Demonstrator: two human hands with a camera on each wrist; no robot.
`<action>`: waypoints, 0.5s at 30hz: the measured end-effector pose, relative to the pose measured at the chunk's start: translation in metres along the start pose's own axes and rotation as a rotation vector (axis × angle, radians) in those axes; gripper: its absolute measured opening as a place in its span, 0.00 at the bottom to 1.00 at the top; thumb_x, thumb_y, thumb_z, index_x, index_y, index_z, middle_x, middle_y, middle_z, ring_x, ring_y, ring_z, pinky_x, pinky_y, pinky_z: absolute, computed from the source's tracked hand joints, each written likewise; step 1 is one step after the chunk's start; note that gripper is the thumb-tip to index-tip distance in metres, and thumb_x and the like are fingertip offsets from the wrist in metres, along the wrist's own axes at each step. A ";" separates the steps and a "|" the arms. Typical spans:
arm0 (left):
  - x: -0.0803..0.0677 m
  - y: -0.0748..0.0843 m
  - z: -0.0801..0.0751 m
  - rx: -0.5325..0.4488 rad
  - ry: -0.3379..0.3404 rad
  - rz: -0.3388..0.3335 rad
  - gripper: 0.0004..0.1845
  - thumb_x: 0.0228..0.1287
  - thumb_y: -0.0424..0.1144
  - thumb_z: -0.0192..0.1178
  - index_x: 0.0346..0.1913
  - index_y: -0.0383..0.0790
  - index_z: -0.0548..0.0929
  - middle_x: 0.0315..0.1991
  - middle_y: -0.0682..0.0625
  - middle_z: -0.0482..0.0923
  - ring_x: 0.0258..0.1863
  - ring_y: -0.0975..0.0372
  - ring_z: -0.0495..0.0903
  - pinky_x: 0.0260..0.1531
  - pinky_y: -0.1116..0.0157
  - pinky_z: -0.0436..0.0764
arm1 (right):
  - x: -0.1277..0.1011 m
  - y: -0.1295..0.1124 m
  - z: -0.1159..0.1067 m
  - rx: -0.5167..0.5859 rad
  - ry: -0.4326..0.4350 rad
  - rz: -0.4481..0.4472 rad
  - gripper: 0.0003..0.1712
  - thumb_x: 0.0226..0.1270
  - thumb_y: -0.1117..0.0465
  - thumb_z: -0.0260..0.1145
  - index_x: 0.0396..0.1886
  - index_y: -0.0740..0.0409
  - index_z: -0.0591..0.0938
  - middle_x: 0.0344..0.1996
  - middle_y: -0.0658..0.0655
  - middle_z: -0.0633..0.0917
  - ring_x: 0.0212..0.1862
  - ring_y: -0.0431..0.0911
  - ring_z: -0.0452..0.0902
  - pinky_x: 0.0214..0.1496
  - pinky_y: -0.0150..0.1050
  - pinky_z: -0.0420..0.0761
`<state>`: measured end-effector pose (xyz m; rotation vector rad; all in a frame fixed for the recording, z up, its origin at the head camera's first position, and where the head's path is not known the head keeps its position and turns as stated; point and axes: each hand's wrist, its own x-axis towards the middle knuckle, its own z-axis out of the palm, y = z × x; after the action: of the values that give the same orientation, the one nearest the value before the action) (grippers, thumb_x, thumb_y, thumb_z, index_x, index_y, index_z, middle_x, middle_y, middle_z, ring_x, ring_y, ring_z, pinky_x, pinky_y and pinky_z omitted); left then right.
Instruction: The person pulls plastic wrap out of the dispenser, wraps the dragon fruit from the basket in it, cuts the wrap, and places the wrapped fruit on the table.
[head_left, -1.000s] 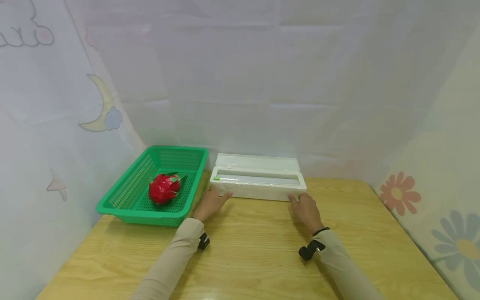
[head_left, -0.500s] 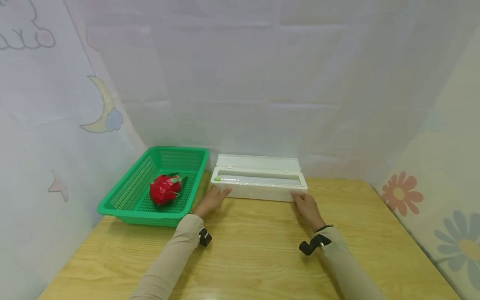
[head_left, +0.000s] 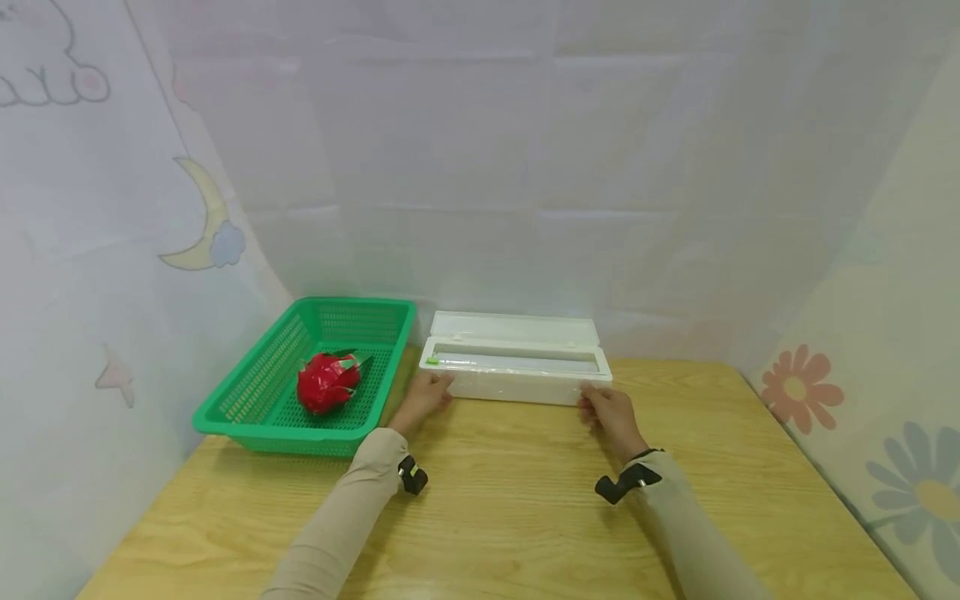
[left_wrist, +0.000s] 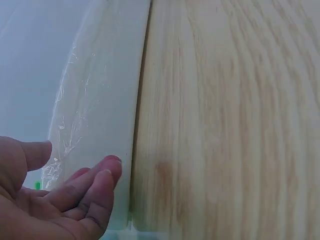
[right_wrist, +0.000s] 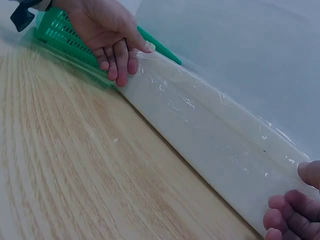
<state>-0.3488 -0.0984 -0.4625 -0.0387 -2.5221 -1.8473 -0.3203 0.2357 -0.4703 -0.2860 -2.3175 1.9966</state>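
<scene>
A long white cling film dispenser (head_left: 517, 385) lies at the back of the table, its lid (head_left: 517, 325) tipped back against the wall. Clear film (right_wrist: 190, 110) hangs wrinkled over its front face. My left hand (head_left: 424, 400) is at the dispenser's front left corner; its thumb is by the film's upper edge, the other fingers bent and apart from the thumb. At the front right corner is my right hand (head_left: 609, 414), thumb at the film's edge and fingers loosely curled below. A small green slider (head_left: 432, 360) sits at the left end of the dispenser's slot.
A green plastic basket (head_left: 300, 433) stands left of the dispenser, close to my left forearm. Inside it lies a red dragon fruit (head_left: 327, 383). A pale cloth wall (head_left: 525, 167) rises right behind the dispenser. The wooden table (head_left: 502, 500) stretches out in front.
Both hands stay at the dispenser's front corners. The left thumb has drawn in toward its fingers, and the right fingers have curled more. The dispenser, basket and dragon fruit keep their places.
</scene>
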 end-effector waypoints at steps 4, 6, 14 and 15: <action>0.001 -0.004 0.002 -0.061 0.022 -0.004 0.16 0.76 0.36 0.54 0.37 0.21 0.78 0.33 0.29 0.84 0.26 0.52 0.84 0.28 0.61 0.85 | 0.001 0.003 0.000 0.012 0.012 0.006 0.24 0.75 0.53 0.62 0.45 0.76 0.81 0.25 0.51 0.85 0.25 0.38 0.77 0.22 0.31 0.76; 0.003 -0.006 0.002 -0.070 0.036 0.013 0.16 0.75 0.34 0.54 0.38 0.20 0.79 0.32 0.29 0.84 0.25 0.51 0.85 0.26 0.61 0.85 | 0.002 0.004 0.000 0.017 0.015 0.003 0.23 0.75 0.54 0.62 0.46 0.76 0.80 0.25 0.51 0.85 0.25 0.38 0.77 0.22 0.30 0.76; 0.005 -0.007 0.003 -0.135 0.046 0.017 0.13 0.72 0.30 0.56 0.37 0.18 0.83 0.27 0.35 0.85 0.22 0.56 0.85 0.23 0.65 0.83 | 0.000 0.004 0.000 0.075 -0.007 0.009 0.19 0.76 0.57 0.60 0.45 0.74 0.79 0.25 0.49 0.85 0.26 0.38 0.78 0.22 0.30 0.75; 0.005 -0.007 0.003 -0.146 0.048 0.009 0.13 0.72 0.30 0.56 0.37 0.18 0.83 0.26 0.36 0.85 0.21 0.57 0.84 0.22 0.66 0.83 | 0.000 0.004 0.000 0.091 -0.015 0.014 0.18 0.77 0.58 0.60 0.45 0.73 0.79 0.25 0.49 0.85 0.26 0.38 0.78 0.22 0.30 0.75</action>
<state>-0.3537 -0.0978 -0.4700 -0.0074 -2.3473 -2.0004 -0.3195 0.2358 -0.4744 -0.2826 -2.2309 2.1104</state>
